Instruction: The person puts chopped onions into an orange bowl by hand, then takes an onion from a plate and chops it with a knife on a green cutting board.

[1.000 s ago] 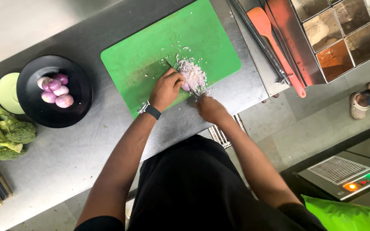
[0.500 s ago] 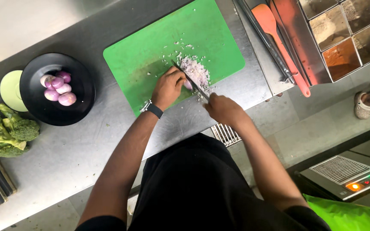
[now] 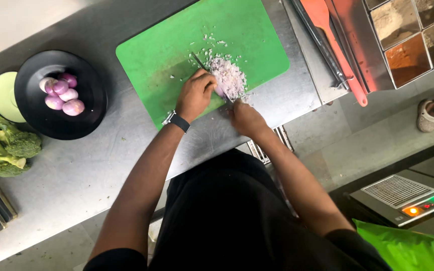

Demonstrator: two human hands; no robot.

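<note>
Most open room is the bare steel counter [image 3: 76,170] between the green cutting board [image 3: 247,30] and the broccoli [image 3: 3,148]; the board's far and right parts are bare too; left side is crowded by the black bowl of shallots [image 3: 89,95] and a pale green lid [image 3: 3,95]; right of the board, an orange spatula [image 3: 335,47] and spice tray [image 3: 413,40] block the way.

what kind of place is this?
Most likely a commercial kitchen prep station. A stainless steel counter carries a green cutting board with chopped onion, and a rack of spice trays stands beside it.
</note>
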